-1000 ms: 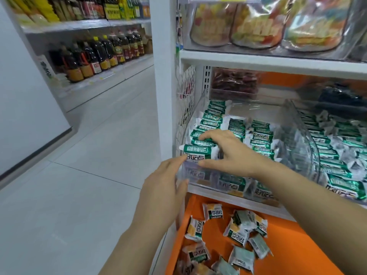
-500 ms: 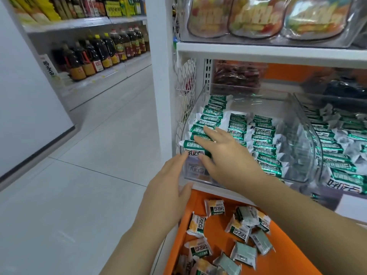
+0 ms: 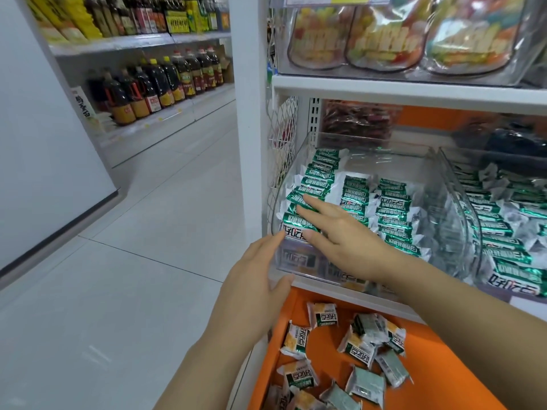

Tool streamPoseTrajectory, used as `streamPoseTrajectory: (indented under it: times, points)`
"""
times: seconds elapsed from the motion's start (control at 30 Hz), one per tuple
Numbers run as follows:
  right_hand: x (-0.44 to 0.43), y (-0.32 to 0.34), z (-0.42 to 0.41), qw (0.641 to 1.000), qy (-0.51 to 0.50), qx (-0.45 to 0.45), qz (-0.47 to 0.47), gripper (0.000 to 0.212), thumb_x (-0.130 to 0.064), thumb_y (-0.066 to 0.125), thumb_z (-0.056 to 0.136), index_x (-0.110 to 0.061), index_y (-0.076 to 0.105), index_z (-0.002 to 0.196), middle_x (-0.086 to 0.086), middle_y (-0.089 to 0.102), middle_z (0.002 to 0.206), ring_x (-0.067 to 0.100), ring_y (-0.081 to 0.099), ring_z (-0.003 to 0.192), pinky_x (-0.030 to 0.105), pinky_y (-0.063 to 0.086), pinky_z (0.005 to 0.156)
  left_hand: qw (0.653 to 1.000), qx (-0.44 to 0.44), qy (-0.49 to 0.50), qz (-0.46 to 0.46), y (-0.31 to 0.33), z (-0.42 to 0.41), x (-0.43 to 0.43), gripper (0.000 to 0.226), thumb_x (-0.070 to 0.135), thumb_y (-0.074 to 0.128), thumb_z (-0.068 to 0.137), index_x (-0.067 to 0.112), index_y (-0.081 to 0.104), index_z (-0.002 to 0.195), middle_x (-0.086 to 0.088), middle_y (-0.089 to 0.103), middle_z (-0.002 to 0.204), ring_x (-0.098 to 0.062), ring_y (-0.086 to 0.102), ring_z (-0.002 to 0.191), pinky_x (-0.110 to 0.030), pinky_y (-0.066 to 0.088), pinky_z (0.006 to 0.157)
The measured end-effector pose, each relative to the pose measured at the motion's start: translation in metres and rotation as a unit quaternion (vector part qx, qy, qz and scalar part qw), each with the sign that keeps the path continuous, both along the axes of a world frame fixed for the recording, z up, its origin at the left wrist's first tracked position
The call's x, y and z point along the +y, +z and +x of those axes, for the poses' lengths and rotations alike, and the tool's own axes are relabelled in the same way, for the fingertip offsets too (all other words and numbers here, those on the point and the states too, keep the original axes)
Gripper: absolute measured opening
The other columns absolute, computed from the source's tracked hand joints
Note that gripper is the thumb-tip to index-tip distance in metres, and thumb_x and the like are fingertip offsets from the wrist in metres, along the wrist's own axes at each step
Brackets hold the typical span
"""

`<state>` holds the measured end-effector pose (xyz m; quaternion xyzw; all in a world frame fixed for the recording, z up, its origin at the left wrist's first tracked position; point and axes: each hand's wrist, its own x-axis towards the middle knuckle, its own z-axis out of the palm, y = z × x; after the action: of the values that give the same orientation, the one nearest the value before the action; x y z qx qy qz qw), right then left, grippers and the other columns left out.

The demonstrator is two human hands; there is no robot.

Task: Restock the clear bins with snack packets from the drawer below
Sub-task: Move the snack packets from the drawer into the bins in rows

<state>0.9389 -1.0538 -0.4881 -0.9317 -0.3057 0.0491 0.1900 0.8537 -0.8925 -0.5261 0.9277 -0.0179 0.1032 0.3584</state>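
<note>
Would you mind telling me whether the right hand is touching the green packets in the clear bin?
Touching: in the head view the right hand rests straight fingers on the left row of green packets in the clear bin.

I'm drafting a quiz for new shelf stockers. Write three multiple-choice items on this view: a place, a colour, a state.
1. Where do the loose white snack packets lie? A floor; B open drawer below the clear plastic bin; C top shelf.
2. What colour is the drawer? A orange; B blue; C black.
3. How is the right hand? A gripping a bottle; B fingers straight, resting on green-and-white packets in the bin; C hanging at the side.
Answers: B, they lie scattered on the drawer's floor; A, its floor and wall are orange; B, flat fingers lie on the front-left row.
</note>
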Motion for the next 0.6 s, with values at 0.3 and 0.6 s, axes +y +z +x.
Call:
streamPoseTrajectory:
  times: [0.3,0.6]
  points:
    - [0.018,0.008,-0.025,0.957,-0.051,-0.241,-0.152,0.064,-0.049,0.027,0.092,-0.016,0.04,0.144,0.017,0.033,0.152,0.04,0.026,0.142,0.058,0.025,0.111,1.0,-0.003,0.004,0.025,0.0,0.001,0.002,0.061,0.033,0.055,0.094,0.042,0.024,0.146,0.021,0.031,0.15,-0.001,0.033,0.134,-0.017,0.027,0.105]
    - [0.027,-0.002,-0.011,0.965,-0.011,-0.107,-0.239,0.091,-0.068,0.027,0.092,-0.01,-0.012,0.151,0.02,-0.014,0.158,0.033,-0.013,0.146,0.044,-0.003,0.12,0.999,-0.001,-0.026,-0.031,0.003,0.0,0.003,0.053,0.027,0.057,0.094,0.055,0.028,0.128,0.037,0.031,0.126,0.02,0.031,0.111,0.007,0.024,0.084]
